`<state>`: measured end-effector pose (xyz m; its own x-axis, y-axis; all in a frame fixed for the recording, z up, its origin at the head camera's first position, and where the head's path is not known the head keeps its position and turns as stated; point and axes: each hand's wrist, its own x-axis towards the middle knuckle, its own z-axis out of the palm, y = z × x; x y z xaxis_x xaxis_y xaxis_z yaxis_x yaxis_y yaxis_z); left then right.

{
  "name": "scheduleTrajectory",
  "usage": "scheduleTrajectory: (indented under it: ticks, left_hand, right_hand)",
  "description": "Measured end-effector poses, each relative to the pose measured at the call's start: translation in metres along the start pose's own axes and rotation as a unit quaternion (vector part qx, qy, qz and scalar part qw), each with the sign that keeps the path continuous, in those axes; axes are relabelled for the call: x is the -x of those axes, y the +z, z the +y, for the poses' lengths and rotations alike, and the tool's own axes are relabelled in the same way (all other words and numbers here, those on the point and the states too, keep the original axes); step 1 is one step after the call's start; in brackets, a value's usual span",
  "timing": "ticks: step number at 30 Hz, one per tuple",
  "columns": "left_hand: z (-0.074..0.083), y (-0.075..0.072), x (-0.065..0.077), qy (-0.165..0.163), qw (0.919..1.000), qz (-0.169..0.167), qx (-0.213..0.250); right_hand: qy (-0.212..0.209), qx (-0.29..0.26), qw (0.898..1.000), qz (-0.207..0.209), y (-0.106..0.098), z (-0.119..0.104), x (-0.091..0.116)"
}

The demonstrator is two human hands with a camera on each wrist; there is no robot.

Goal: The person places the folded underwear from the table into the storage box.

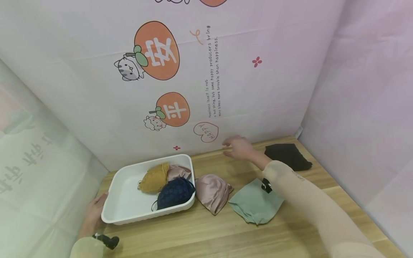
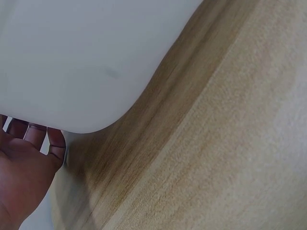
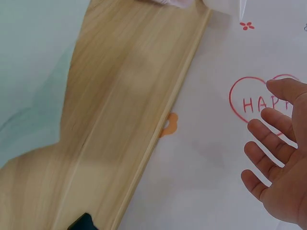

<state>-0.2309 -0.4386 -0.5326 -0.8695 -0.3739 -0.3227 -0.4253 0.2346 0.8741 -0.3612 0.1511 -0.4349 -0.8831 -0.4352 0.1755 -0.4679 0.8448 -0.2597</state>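
Note:
My left hand (image 1: 96,211) holds the left end of a white plastic tray (image 1: 120,186); in the left wrist view its bent fingers (image 2: 36,136) go in under the rim. Inside the tray lie a folded mustard bra (image 1: 154,178), a folded navy bra (image 1: 175,193) and a pink satin piece (image 1: 177,172) partly hidden behind them. My right hand (image 1: 240,147) hovers near the table's back edge, fingers spread and holding nothing. To the tray's right lies a folded pink satin bra (image 1: 212,191), then a mint green folded cloth garment (image 1: 256,202) below my right forearm.
A black folded cloth garment (image 1: 288,156) lies at the table's back right. The wooden table (image 1: 180,234) is closed in by printed white fabric walls (image 1: 238,89) at the back and both sides.

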Motion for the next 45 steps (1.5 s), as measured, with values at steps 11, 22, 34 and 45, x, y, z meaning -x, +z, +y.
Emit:
scheduleTrajectory:
  ticks: [11, 22, 34, 45]
  left_hand:
    - [0.001, -0.003, 0.001, 0.005, 0.9999, -0.008, -0.009]
    - [-0.001, -0.003, 0.002, 0.005, 0.9997, -0.007, -0.024]
    - [0.002, -0.004, 0.003, 0.014, 0.9991, -0.004, -0.04]
    - [0.001, -0.005, -0.001, 0.011, 0.9988, -0.009, -0.047]
  right_hand:
    - [0.025, -0.004, 1.0, 0.007, -0.001, 0.024, 0.011]
    - [0.023, -0.001, 1.0, 0.013, -0.007, 0.045, 0.023]
    - [0.044, -0.017, 0.999, 0.014, -0.012, 0.079, 0.04]
    - [0.097, -0.023, 0.995, -0.008, -0.015, 0.111, 0.051]
